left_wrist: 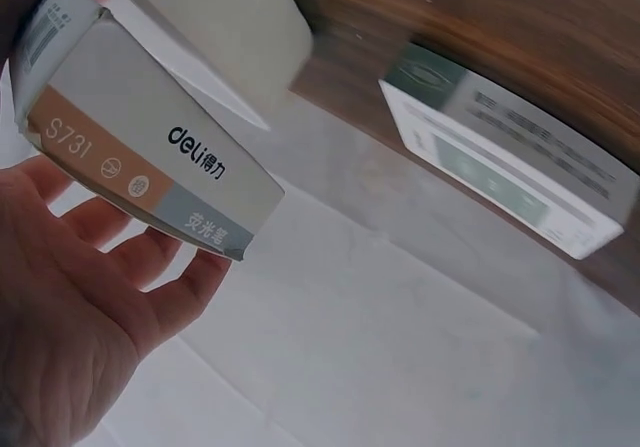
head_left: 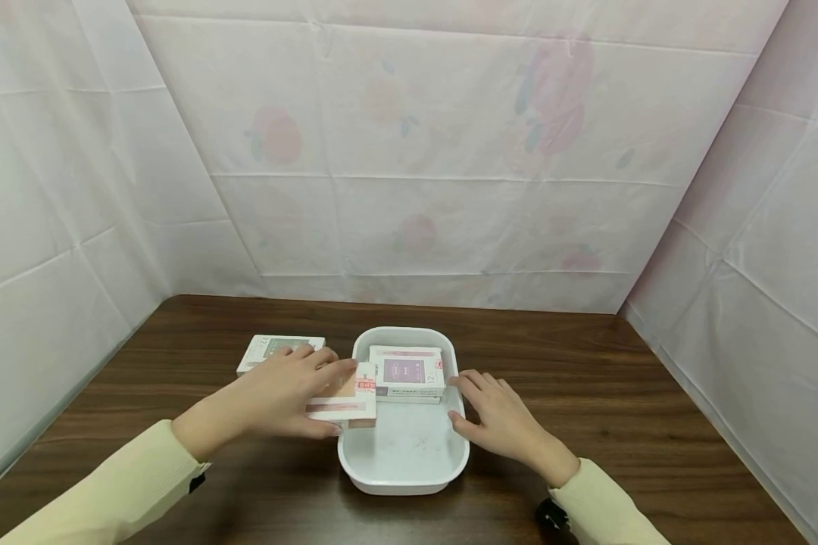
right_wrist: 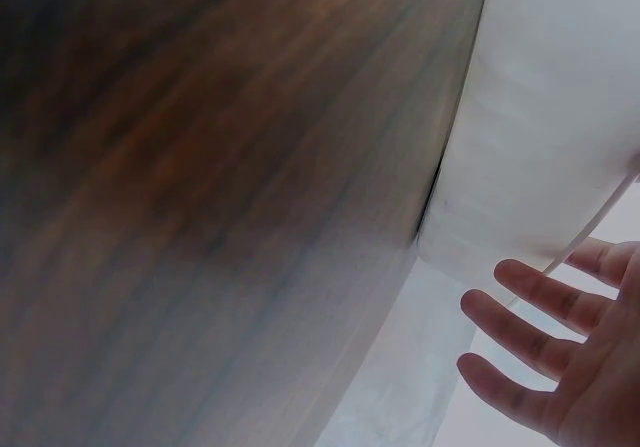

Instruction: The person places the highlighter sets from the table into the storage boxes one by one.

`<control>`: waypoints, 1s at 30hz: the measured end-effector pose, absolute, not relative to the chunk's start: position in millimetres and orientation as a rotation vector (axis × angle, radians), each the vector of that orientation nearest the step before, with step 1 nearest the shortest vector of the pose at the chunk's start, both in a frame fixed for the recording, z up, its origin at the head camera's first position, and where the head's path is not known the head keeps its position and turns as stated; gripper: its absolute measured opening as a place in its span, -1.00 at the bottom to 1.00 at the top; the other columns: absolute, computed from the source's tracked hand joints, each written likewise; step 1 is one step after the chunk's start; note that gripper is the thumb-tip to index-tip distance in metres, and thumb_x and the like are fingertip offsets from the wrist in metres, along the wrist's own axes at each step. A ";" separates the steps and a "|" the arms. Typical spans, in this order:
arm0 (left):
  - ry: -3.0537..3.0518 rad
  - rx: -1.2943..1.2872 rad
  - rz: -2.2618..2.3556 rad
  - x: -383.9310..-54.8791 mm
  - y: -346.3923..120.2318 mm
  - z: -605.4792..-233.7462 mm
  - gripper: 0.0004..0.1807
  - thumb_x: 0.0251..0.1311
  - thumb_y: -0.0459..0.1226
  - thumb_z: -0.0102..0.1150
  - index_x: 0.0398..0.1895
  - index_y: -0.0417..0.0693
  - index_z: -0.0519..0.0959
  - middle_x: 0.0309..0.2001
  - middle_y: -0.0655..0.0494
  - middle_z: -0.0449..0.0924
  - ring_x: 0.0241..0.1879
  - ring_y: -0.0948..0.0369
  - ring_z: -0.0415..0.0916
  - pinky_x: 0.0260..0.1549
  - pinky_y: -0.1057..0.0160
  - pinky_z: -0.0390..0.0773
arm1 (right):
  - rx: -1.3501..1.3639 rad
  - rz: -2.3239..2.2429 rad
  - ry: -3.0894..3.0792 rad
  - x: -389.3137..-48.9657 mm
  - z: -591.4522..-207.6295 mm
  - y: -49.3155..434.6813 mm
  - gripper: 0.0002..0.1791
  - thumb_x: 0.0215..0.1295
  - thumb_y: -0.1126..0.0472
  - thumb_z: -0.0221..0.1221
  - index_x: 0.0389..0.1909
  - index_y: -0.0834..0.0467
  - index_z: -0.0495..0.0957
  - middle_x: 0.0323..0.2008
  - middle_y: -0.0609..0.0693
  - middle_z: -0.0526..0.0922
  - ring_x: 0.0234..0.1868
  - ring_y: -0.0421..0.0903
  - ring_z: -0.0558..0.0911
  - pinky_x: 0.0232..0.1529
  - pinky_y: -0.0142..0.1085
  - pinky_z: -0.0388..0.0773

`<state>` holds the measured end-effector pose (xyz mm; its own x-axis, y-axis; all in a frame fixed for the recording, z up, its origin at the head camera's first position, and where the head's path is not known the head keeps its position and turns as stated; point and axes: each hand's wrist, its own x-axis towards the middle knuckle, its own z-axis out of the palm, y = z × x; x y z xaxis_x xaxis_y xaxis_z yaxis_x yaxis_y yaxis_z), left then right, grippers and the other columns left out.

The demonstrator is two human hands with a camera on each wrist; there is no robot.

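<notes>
My left hand (head_left: 266, 397) grips a white box of highlighters (head_left: 344, 409) with an orange panel, held over the left rim of a white plastic tray (head_left: 405, 450). In the left wrist view that highlighter box (left_wrist: 150, 132) shows "S731" and "deli", and the fingers lie along its lower edge. At the tray's right rim, my right hand (head_left: 501, 424) rests with loosely bent fingers and thumb at the edge. The right wrist view shows its fingers (right_wrist: 520, 337) spread beside the tray wall (right_wrist: 540, 107). Inside the tray's far half lies a white box with a purple panel (head_left: 404, 371), on top of another box.
A white box with a green panel (head_left: 254, 353) lies on the dark wooden table (head_left: 552, 363), left of the tray and partly behind the left hand. Pale fruit-print cloth (head_left: 409, 151) walls off the table's back and both sides.
</notes>
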<state>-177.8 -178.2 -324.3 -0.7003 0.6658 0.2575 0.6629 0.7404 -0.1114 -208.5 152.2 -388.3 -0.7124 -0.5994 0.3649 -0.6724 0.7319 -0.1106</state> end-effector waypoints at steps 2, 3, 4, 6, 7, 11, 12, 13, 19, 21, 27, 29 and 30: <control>-2.659 -1.053 0.015 -177.3 -171.8 -324.4 -0.12 -0.21 0.33 0.15 0.20 0.08 0.36 -0.09 0.18 0.47 -0.21 0.16 0.44 -0.28 0.05 0.47 | 0.994 0.341 -2.631 -208.6 -388.5 152.2 -0.55 0.14 -0.05 0.09 0.04 0.04 0.45 0.00 -0.12 0.49 -0.07 -0.12 0.50 -0.17 -0.18 0.43; -2.654 -1.058 0.020 -177.3 -168.6 -324.5 -0.12 -0.22 0.33 0.15 0.19 0.09 0.36 -0.09 0.18 0.47 -0.22 0.16 0.44 -0.28 0.05 0.47 | 0.993 0.341 -2.631 -208.6 -388.6 152.1 -0.55 0.14 -0.05 0.09 0.04 0.04 0.45 0.00 -0.12 0.49 -0.07 -0.12 0.50 -0.17 -0.18 0.43; -2.650 -1.062 0.021 -177.3 -165.3 -324.6 -0.12 -0.22 0.33 0.15 0.19 0.10 0.37 -0.09 0.18 0.47 -0.23 0.17 0.43 -0.30 0.06 0.47 | 0.992 0.343 -2.633 -208.6 -388.6 152.1 -0.55 0.15 -0.06 0.08 0.04 0.04 0.45 0.00 -0.12 0.49 -0.07 -0.12 0.50 -0.17 -0.18 0.43; -2.644 -1.067 0.023 -177.6 -159.0 -324.8 -0.13 -0.23 0.33 0.15 0.18 0.11 0.37 -0.09 0.18 0.47 -0.25 0.18 0.42 -0.34 0.10 0.46 | 0.990 0.340 -2.636 -208.6 -388.8 152.0 -0.55 0.15 -0.06 0.08 0.04 0.04 0.45 0.00 -0.12 0.49 -0.07 -0.12 0.50 -0.16 -0.18 0.43; -2.637 -1.068 0.025 -178.0 -155.8 -325.0 -0.14 -0.23 0.33 0.15 0.17 0.11 0.38 -0.10 0.18 0.47 -0.26 0.18 0.41 -0.36 0.13 0.45 | 0.988 0.338 -2.637 -208.5 -388.8 151.9 -0.55 0.15 -0.06 0.08 0.04 0.04 0.46 0.00 -0.12 0.49 -0.07 -0.12 0.50 -0.16 -0.18 0.43; -2.603 -1.086 0.043 -179.2 -142.8 -325.1 -0.15 -0.25 0.34 0.15 0.14 0.10 0.40 -0.15 0.18 0.47 -0.32 0.19 0.37 -0.45 0.22 0.39 | 0.983 0.332 -2.642 -208.5 -388.8 151.9 -0.55 0.15 -0.07 0.08 0.04 0.03 0.45 0.00 -0.12 0.49 -0.07 -0.13 0.50 -0.16 -0.18 0.43; -2.598 -1.089 0.045 -179.4 -139.5 -325.1 -0.15 -0.25 0.34 0.15 0.13 0.10 0.40 -0.17 0.18 0.46 -0.33 0.19 0.37 -0.46 0.23 0.38 | 0.981 0.330 -2.644 -208.6 -388.9 151.9 -0.54 0.15 -0.07 0.08 0.05 0.03 0.45 0.00 -0.12 0.49 -0.07 -0.13 0.50 -0.16 -0.18 0.43; -2.594 -1.091 0.048 -179.5 -136.1 -325.1 -0.15 -0.25 0.34 0.15 0.13 0.10 0.40 -0.18 0.17 0.46 -0.33 0.19 0.38 -0.46 0.23 0.38 | 0.980 0.331 -2.645 -208.7 -388.9 152.1 -0.54 0.15 -0.07 0.07 0.05 0.03 0.45 0.01 -0.12 0.49 -0.07 -0.13 0.50 -0.16 -0.18 0.43; -2.579 -1.103 0.079 -180.6 -116.5 -327.0 -0.16 -0.25 0.36 0.12 0.09 0.09 0.41 -0.24 0.16 0.47 -0.35 0.20 0.41 -0.49 0.25 0.38 | 0.983 0.335 -2.645 -209.3 -389.6 152.8 -0.54 0.15 -0.07 0.07 0.05 0.02 0.45 0.01 -0.13 0.49 -0.07 -0.14 0.50 -0.17 -0.19 0.43; -2.570 -1.103 0.099 -180.9 -111.5 -329.0 -0.17 -0.26 0.36 0.11 0.08 0.10 0.41 -0.26 0.17 0.47 -0.40 0.20 0.39 -0.52 0.27 0.37 | 0.989 0.334 -2.640 -209.3 -389.9 152.6 -0.54 0.15 -0.07 0.08 0.05 0.03 0.45 0.00 -0.12 0.49 -0.08 -0.14 0.50 -0.18 -0.19 0.44; -2.563 -1.090 0.094 -181.7 -100.4 -336.5 -0.18 -0.28 0.36 0.11 0.06 0.13 0.40 -0.28 0.16 0.47 -0.45 0.18 0.37 -0.52 0.24 0.40 | 0.994 0.334 -2.632 -209.3 -389.5 152.2 -0.54 0.14 -0.06 0.08 0.04 0.04 0.46 0.00 -0.12 0.49 -0.08 -0.13 0.51 -0.19 -0.19 0.44; -2.569 -1.086 0.085 -182.1 -97.8 -339.1 -0.17 -0.29 0.36 0.12 0.07 0.12 0.40 -0.27 0.16 0.47 -0.43 0.18 0.39 -0.51 0.22 0.42 | 0.995 0.336 -2.633 -209.3 -389.2 152.3 -0.54 0.14 -0.06 0.08 0.04 0.04 0.45 0.00 -0.12 0.49 -0.08 -0.13 0.51 -0.19 -0.19 0.44; -2.572 -1.085 0.078 -182.2 -96.6 -340.2 -0.16 -0.30 0.36 0.13 0.07 0.11 0.40 -0.27 0.15 0.47 -0.43 0.18 0.40 -0.51 0.22 0.42 | 0.996 0.337 -2.632 -209.3 -389.0 152.2 -0.54 0.14 -0.05 0.09 0.04 0.04 0.45 0.00 -0.12 0.50 -0.08 -0.13 0.51 -0.19 -0.19 0.44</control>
<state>-182.2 -96.6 -340.2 -0.6468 0.7037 0.2942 0.6845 0.7057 -0.1831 -209.3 152.2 -389.0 -0.7120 -0.6012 0.3628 -0.6732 0.7314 -0.1090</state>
